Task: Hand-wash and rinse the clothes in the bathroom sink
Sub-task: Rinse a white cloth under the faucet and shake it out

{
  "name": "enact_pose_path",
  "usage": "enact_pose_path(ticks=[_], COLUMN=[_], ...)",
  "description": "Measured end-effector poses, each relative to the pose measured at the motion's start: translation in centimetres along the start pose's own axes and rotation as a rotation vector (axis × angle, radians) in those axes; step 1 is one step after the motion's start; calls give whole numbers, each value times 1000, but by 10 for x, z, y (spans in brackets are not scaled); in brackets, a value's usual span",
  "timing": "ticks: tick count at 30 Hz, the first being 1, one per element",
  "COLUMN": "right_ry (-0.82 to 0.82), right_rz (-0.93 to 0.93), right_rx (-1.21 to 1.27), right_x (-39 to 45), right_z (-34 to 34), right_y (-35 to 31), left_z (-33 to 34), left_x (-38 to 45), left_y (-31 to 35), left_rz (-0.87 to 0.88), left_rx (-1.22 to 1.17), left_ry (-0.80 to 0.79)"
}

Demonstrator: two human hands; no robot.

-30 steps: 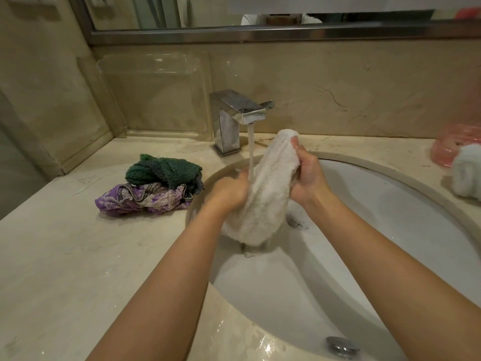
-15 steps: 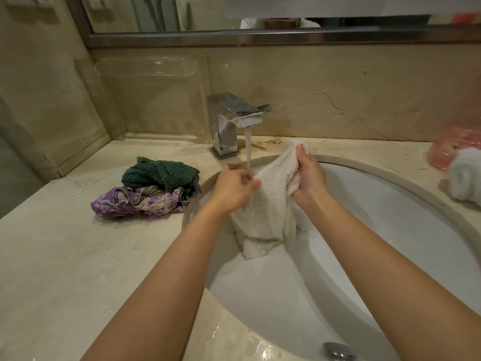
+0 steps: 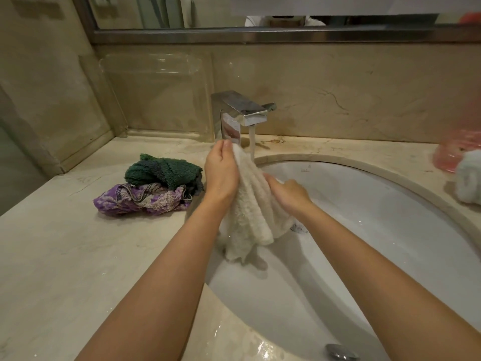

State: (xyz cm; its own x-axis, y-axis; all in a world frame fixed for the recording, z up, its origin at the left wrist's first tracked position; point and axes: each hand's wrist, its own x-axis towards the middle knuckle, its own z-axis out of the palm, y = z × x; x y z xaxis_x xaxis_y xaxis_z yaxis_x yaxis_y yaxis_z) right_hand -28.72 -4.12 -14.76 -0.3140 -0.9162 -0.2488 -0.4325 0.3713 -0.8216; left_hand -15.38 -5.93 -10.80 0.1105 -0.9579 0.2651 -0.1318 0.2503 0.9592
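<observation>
Nearest, a metal plug (image 3: 342, 353) on the wet front rim of the white sink (image 3: 390, 230). Over the basin, a white cloth (image 3: 250, 212) hanging wet, right hand (image 3: 289, 195) curled round its middle, left hand (image 3: 221, 170) pinching its top corner higher up. Left on the counter (image 3: 65, 256), green cloth (image 3: 164, 170) atop purple cloth (image 3: 140, 199). Behind, chrome tap (image 3: 239, 113) running water (image 3: 252, 144) just beside the cloth's top.

Sink (image 3: 390, 204) set into the bench (image 3: 65, 256) before me, tap (image 3: 240, 113) behind its rim, my left hand (image 3: 221, 173) and right hand (image 3: 289, 195) holding a towel (image 3: 250, 217) over the basin, two bunched cloths (image 3: 156, 183) on the bench to its left, one atop the other, a rolled towel (image 3: 468, 178) at far right, mirror (image 3: 260, 11) on the wall behind.
</observation>
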Motion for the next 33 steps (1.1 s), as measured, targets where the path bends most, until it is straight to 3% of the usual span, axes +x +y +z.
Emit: enact_pose_path(ticks=[3, 7, 9, 12, 16, 18, 23, 27, 29, 33], right_ry=[-5, -347, -445, -251, 19, 101, 132, 155, 105, 13], right_rz=[-64, -221, -234, -298, -332, -338, -286, -209, -144, -35], right_rx=[-38, 206, 106, -43, 298, 403, 613, 746, 873, 1056], right_x=[3, 0, 2, 2, -1, -1, -2, -3, -2, -4], right_z=[4, -6, -8, -7, -14, -18, -23, -23, -22, -19], right_y=[7, 8, 12, 13, 10, 6, -1, -7, -11, -15], left_z=[1, 0, -2, -2, -2, -2, 5, 0, 1, 6], left_x=[0, 1, 5, 8, 12, 12, -1, -1, 1, 0], left_y=[0, 5, 6, 6, -1, -4, -8, -18, -23, -29], left_rz=[-2, -98, -147, -159, -150, -155, -220, -232, -208, -107], left_rx=[-63, -179, -222, -235, -168, -43, 358, 532, 593, 673], left_ry=[-16, 82, 156, 221, 258, 178, -365, -661, -745, -712])
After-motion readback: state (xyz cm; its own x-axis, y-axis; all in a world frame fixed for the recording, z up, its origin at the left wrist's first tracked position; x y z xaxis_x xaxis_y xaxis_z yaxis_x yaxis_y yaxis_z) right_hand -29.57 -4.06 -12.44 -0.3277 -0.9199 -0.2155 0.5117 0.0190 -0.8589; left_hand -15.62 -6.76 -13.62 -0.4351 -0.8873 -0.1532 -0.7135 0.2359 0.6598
